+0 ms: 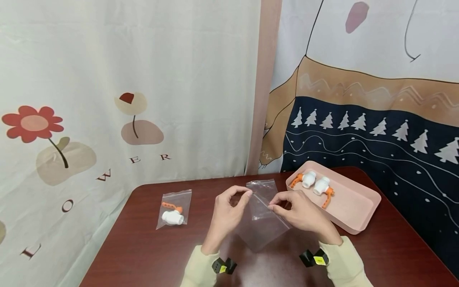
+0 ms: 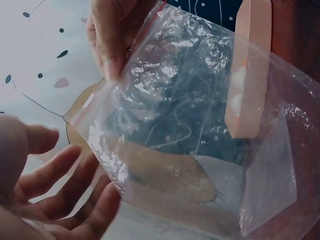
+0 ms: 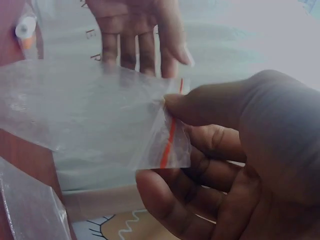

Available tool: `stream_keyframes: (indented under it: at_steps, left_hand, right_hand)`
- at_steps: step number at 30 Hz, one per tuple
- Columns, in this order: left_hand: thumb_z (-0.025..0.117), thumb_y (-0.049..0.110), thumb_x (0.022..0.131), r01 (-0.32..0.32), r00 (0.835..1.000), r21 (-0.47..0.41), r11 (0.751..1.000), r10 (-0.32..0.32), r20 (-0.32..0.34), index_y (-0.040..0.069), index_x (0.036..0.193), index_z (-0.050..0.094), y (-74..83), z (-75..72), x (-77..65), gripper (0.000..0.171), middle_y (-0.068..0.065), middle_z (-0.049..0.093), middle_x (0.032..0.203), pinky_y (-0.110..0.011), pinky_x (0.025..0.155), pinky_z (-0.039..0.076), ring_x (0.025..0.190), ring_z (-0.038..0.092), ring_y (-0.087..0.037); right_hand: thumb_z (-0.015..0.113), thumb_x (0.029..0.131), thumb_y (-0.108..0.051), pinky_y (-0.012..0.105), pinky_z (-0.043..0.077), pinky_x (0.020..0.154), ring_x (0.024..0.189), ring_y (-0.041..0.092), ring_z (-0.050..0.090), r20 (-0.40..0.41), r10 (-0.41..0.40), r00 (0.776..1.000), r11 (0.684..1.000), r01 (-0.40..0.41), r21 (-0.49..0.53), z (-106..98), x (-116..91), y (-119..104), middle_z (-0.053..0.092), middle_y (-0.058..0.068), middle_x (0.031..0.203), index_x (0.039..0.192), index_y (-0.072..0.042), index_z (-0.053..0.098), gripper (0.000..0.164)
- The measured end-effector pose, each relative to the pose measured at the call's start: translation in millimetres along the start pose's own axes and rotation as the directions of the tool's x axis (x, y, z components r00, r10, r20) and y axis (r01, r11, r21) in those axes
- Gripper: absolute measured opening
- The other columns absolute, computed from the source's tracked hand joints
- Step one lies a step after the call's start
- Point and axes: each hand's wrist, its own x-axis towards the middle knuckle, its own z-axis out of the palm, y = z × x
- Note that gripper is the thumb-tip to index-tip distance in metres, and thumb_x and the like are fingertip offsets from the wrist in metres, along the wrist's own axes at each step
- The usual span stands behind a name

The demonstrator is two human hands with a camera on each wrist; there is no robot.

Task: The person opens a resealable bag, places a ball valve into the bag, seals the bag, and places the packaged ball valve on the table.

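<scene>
A clear zip-lock bag [image 1: 259, 237] with a red line along its mouth hangs between both hands above the table. My right hand [image 1: 301, 211] pinches its mouth edge between thumb and fingers, near a corner in the right wrist view. At the bag's other top corner is my left hand [image 1: 229, 209]; its thumb stands apart from the fingers. Those fingers [image 2: 75, 180] are loosely spread beside the bag's edge in the left wrist view, not gripping it. Nothing shows inside the bag. Another clear bag [image 1: 263, 184] lies flat on the table behind.
On the left of the dark red table [image 1: 143, 247] lies a bag [image 1: 186, 199] holding a white valve [image 1: 173, 217] with an orange handle. A pink tray [image 1: 355, 207] at the right holds two similar valves [image 1: 321, 185]. Printed curtains [image 1: 201, 99] hang behind the table.
</scene>
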Motion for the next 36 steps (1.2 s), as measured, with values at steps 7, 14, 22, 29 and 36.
stream_keyframes:
  at_steps: [7, 14, 22, 29, 36]
  left_hand:
    - [0.072, 0.022, 0.098, -0.066, 0.996, -0.082, 0.994, 0.061, -0.059, 0.013, 0.096, 0.075, 10.2, -0.6, -1.1, 0.01, -0.012, 0.074, 0.084, -0.024, 0.062, 0.059, 0.069, 0.068, -0.014]
    - [0.069, 0.025, 0.1, 0.024, 0.991, -0.101, 0.995, -0.01, 0.136, 0.007, 0.095, 0.072, 10.7, 9.1, -4.8, 0.019, -0.019, 0.071, 0.082, -0.031, 0.061, 0.061, 0.064, 0.065, -0.007]
    - [0.066, 0.028, 0.102, 0.129, 0.943, -0.094, 0.987, -0.093, 0.32, 0.004, 0.095, 0.07, 10.1, 18.6, -10.2, 0.025, -0.018, 0.072, 0.086, -0.036, 0.064, 0.064, 0.066, 0.068, -0.007]
    - [0.065, 0.027, 0.102, 0.163, 0.937, -0.098, 0.982, -0.123, 0.328, 0.001, 0.095, 0.07, 10.9, 15.4, -10.6, 0.027, -0.015, 0.074, 0.085, -0.04, 0.065, 0.064, 0.067, 0.07, -0.008]
    - [0.065, 0.029, 0.102, 0.184, 0.929, -0.138, 0.973, -0.126, 0.349, 0.0, 0.091, 0.068, 7.2, 14.6, -10.7, 0.03, -0.027, 0.072, 0.086, -0.046, 0.065, 0.064, 0.066, 0.072, -0.028]
  right_hand:
    - [0.076, 0.094, -0.022, 0.021, 0.049, 0.059, 0.067, 0.011, 0.054, -0.087, 0.09, 0.992, 0.996, -0.088, 0.024, 2, 2, 0, 0.064, -0.006, 0.076, 0.092, -0.017, 0.077, 0.005]
    - [0.078, 0.092, -0.025, 0.021, 0.046, 0.055, 0.064, 0.01, 0.052, -0.126, 0.107, 0.986, 0.992, -0.096, 0.087, 5, 3, -3, 0.061, -0.004, 0.071, 0.093, -0.015, 0.077, 0.01]
    - [0.078, 0.092, -0.022, 0.021, 0.047, 0.055, 0.065, 0.011, 0.054, -0.112, 0.105, 0.988, 0.981, -0.085, 0.172, 12, 3, -9, 0.064, -0.001, 0.077, 0.09, -0.014, 0.076, 0.009]
    - [0.079, 0.091, -0.02, 0.021, 0.047, 0.056, 0.068, 0.012, 0.055, -0.085, 0.117, 0.989, 0.976, -0.099, 0.192, 13, 3, -10, 0.065, 0.0, 0.078, 0.09, -0.014, 0.077, 0.007]
    - [0.084, 0.086, -0.025, 0.019, 0.045, 0.055, 0.067, 0.011, 0.053, -0.029, 0.112, 0.993, 0.968, -0.102, 0.229, 11, 2, -10, 0.063, 0.0, 0.074, 0.086, -0.013, 0.077, 0.014]
